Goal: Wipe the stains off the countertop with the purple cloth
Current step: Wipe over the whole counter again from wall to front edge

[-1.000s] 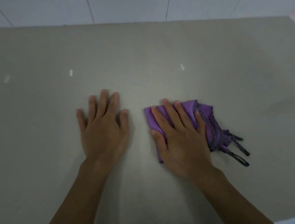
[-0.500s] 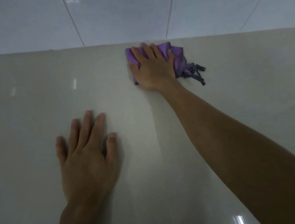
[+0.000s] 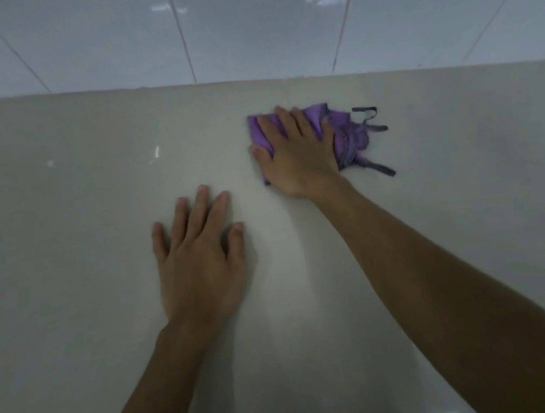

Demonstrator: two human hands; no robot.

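The purple cloth (image 3: pixel 348 136), bunched with dark dotted edging and loose straps, lies on the beige glossy countertop (image 3: pixel 63 230) a little short of its far edge. My right hand (image 3: pixel 296 156) presses flat on top of the cloth with fingers spread, arm stretched forward. My left hand (image 3: pixel 199 262) rests palm down on the bare countertop, nearer to me and left of the cloth, fingers apart, holding nothing. I cannot make out any stain on the surface.
A wall of large pale glossy tiles (image 3: pixel 260 21) rises right behind the countertop's far edge. Small light glints show on the counter at the left (image 3: pixel 156 151).
My right hand pushed the cloth forward to the wall edge, then drew it back a little toward me. The left hand stayed flat on the counter.
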